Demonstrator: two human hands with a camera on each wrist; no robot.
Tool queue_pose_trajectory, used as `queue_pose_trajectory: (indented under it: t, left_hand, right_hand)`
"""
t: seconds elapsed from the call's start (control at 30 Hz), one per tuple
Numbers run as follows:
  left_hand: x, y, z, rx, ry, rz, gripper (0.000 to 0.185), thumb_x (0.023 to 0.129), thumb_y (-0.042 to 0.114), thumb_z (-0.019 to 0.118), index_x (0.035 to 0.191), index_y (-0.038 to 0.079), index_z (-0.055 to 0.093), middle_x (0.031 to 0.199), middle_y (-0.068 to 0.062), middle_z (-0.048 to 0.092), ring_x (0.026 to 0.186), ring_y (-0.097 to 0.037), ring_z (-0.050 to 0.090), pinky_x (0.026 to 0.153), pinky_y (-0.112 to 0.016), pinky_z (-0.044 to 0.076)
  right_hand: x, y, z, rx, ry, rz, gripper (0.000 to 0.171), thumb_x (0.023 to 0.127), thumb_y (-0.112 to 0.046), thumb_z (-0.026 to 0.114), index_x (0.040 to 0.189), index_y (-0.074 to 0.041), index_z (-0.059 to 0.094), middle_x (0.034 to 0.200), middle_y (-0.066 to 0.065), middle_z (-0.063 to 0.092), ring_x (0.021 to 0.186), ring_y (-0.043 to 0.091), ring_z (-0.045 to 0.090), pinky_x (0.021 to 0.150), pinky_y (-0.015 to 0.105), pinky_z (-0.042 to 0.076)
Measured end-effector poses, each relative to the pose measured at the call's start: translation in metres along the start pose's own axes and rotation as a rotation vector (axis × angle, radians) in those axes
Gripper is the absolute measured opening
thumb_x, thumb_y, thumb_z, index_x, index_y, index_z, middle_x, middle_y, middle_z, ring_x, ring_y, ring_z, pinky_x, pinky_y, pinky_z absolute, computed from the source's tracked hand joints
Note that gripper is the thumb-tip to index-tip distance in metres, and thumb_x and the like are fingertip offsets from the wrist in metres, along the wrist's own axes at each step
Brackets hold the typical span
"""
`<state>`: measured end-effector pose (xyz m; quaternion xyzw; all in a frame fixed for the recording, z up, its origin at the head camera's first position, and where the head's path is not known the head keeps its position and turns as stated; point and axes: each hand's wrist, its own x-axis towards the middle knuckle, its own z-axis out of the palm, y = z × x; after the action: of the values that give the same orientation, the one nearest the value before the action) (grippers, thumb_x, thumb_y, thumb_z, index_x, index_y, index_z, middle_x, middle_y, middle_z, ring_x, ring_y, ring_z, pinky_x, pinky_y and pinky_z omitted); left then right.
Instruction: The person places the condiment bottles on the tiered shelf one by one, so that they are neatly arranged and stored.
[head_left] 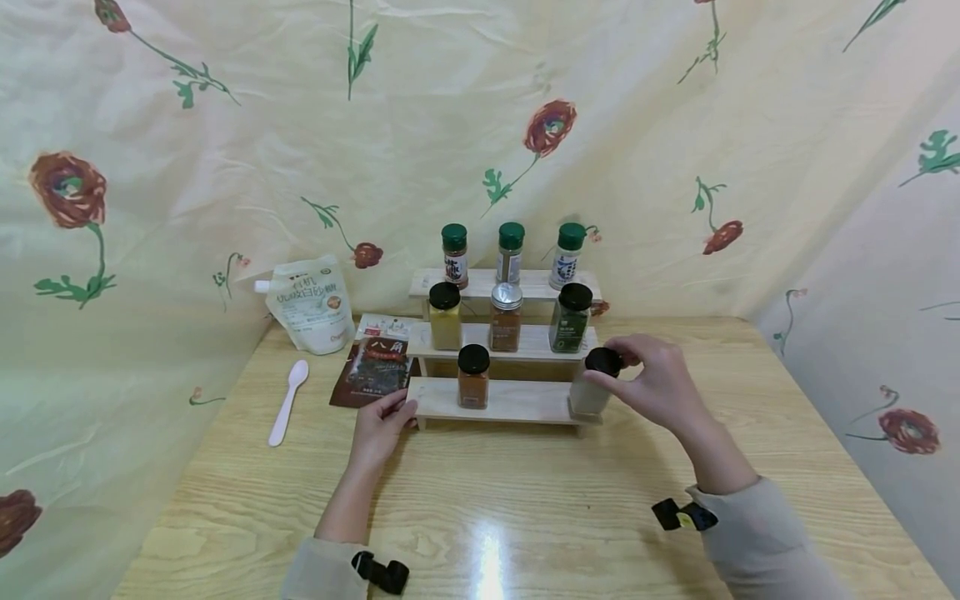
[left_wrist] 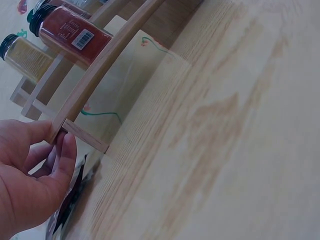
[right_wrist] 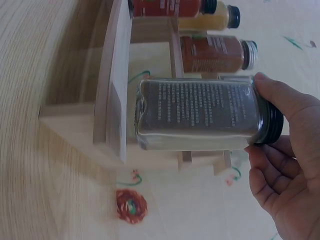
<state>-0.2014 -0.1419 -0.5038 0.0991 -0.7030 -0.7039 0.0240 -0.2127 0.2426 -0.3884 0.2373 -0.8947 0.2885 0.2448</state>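
Observation:
My right hand point(head_left: 656, 379) pinches a glass spice jar point(right_wrist: 200, 112) by its black lid, at the right end of the bottom tier of a wooden spice rack point(head_left: 525, 400). The jar is upright at the tier; whether its base touches the wood I cannot tell. With thumb and fingers my left hand point(left_wrist: 37, 175) grips the left end of that same tier. A black-lidded jar of reddish-brown spice point(head_left: 473, 379) stands on the bottom tier, left of the middle. Three jars, among them a green one point(head_left: 570, 321), occupy the middle tier.
Three green-capped shakers point(head_left: 511, 250) stand on the top tier. Left of the rack lie a brown spice packet point(head_left: 375, 367) and a pale pink spoon point(head_left: 288, 404). A white spouted pouch point(head_left: 311, 308) leans on the flowered cloth behind.

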Motion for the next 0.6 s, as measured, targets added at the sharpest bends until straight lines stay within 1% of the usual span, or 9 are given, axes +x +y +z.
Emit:
queue_pose_trajectory:
  t: [0.13,0.33,0.6]
  left_hand:
    - [0.0,0.0,-0.001,-0.003,0.002,-0.001,0.035,0.098,0.003,0.066,0.131,-0.009,0.062,0.116,-0.022,0.066,0.084,-0.008,0.065,0.076,-0.022,0.062]
    - [0.0,0.0,-0.001,-0.013,0.008,-0.001,0.035,0.098,0.003,0.066,0.13,-0.01,0.062,0.113,-0.022,0.066,0.082,-0.009,0.065,0.075,-0.024,0.063]
    - [0.001,0.0,-0.001,-0.011,0.009,-0.017,0.036,0.097,0.003,0.067,0.131,-0.009,0.062,0.117,-0.022,0.066,0.084,-0.009,0.065,0.075,-0.022,0.063]
  right_hand:
    - [0.005,-0.009,0.009,0.02,-0.022,0.008,0.037,0.071,-0.02,0.094,0.098,-0.004,0.075,0.088,0.005,0.072,0.075,0.016,0.063,0.063,0.037,0.058]
    - [0.013,-0.019,0.023,0.048,-0.057,0.01,0.04,0.073,-0.023,0.094,0.1,-0.001,0.075,0.09,0.007,0.072,0.077,0.018,0.064,0.065,0.035,0.058]
    - [0.021,-0.029,0.038,0.04,-0.106,-0.001,0.043,0.074,-0.027,0.093,0.101,0.001,0.074,0.087,0.008,0.069,0.073,0.017,0.057,0.059,0.029,0.05]
